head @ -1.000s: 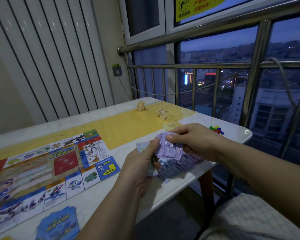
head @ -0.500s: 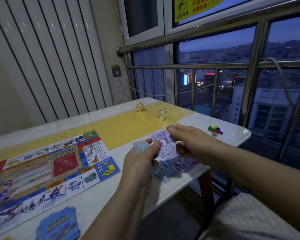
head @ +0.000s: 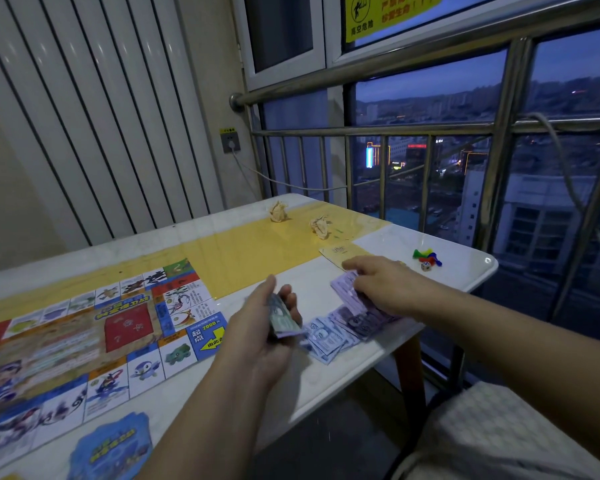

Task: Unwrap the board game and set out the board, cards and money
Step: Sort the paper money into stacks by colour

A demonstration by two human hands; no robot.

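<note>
Grips a wad of notes (head: 282,319) in the left hand (head: 262,336) — pinches one purple note (head: 344,292) in the right hand (head: 387,289), over loose notes (head: 340,332).

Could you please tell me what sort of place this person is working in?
Probably an enclosed balcony high up in a flat: a small table stands against a steel guard rail and big windows that look down on a city at dusk, with a yellow warning sticker on the glass.
</note>
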